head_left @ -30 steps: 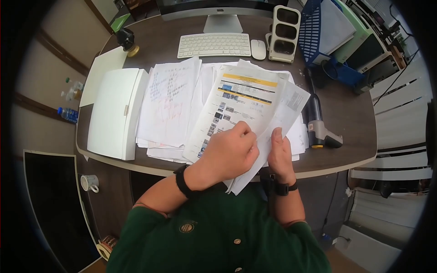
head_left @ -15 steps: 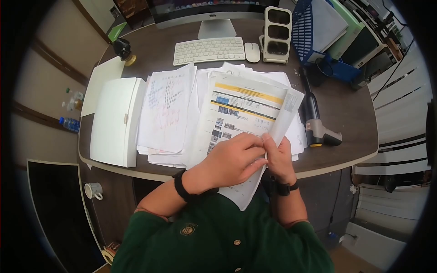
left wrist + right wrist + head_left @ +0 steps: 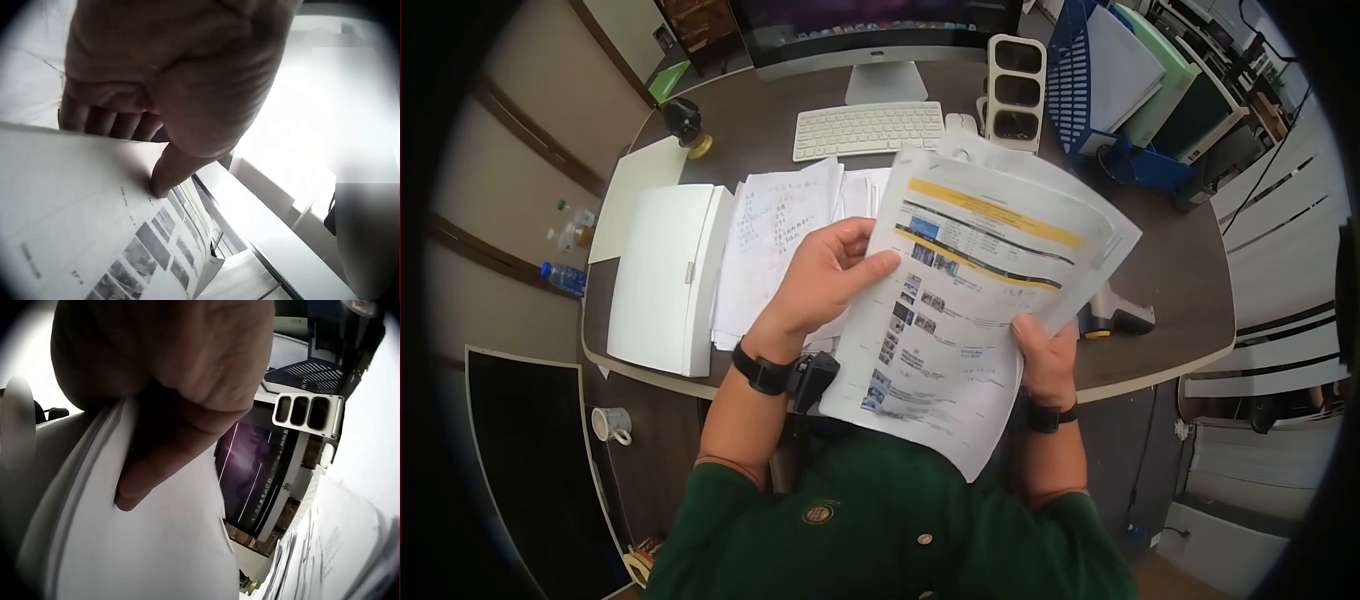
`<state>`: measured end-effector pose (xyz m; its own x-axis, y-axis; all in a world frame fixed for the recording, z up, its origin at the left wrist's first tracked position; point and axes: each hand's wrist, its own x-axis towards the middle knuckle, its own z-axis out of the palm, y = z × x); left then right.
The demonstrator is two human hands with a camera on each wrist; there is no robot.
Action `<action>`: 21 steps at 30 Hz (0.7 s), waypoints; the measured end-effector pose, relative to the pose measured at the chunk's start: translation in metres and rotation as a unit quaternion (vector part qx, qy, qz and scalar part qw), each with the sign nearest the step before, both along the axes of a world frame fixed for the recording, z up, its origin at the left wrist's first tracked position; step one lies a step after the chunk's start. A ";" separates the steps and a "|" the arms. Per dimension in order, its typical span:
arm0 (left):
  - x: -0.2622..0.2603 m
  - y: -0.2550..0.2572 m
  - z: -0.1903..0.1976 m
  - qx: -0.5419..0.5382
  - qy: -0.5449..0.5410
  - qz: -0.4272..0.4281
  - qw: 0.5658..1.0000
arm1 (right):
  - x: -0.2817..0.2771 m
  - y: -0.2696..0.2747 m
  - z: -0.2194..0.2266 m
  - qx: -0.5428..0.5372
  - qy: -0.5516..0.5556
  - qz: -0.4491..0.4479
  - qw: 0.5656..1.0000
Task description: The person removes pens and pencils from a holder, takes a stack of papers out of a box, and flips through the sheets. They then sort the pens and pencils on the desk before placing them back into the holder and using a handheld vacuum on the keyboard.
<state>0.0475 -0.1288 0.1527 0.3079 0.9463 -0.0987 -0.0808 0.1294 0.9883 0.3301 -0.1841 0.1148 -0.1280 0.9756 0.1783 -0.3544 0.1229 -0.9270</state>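
Observation:
In the head view both hands hold a sheaf of printed sheets (image 3: pixel 945 350), tilted up over the front edge of the desk. The front page has yellow bands, small photos and some handwriting. My left hand (image 3: pixel 815 285) pinches its left edge, thumb on the page and fingers behind. The same grip shows in the left wrist view, with the thumb (image 3: pixel 172 172) lying beside the printed photos. My right hand (image 3: pixel 1050 365) grips the lower right edge. Several layered sheets (image 3: pixel 181 550) sit in that hand in the right wrist view.
A stack of handwritten papers (image 3: pixel 775 230) lies left of the sheaf, beside a white file box (image 3: pixel 662 285). Behind are a keyboard (image 3: pixel 868 130), a monitor (image 3: pixel 880 45) and a blue basket (image 3: pixel 1070 80). A grey handheld device (image 3: pixel 1115 312) lies at right, partly hidden by the sheaf.
My left hand has moved from the sheaf's right edge to its left edge. The sheaf has risen and spread wider, now covering part of the mouse and most of the handheld device.

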 end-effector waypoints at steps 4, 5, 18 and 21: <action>0.001 0.003 0.024 0.153 -0.108 0.010 0.982 | 0.019 0.013 0.013 0.109 -0.049 -0.041 0.992; 0.001 0.001 0.039 0.146 -0.102 0.009 0.984 | 0.020 0.017 0.025 0.152 -0.069 -0.057 0.984; 0.009 0.000 0.028 0.372 -0.007 0.089 0.924 | 0.019 0.053 0.045 0.361 -0.231 -0.137 0.893; 0.007 0.012 0.022 0.413 -0.062 0.065 0.906 | 0.002 0.052 0.051 0.270 -0.117 -0.151 0.944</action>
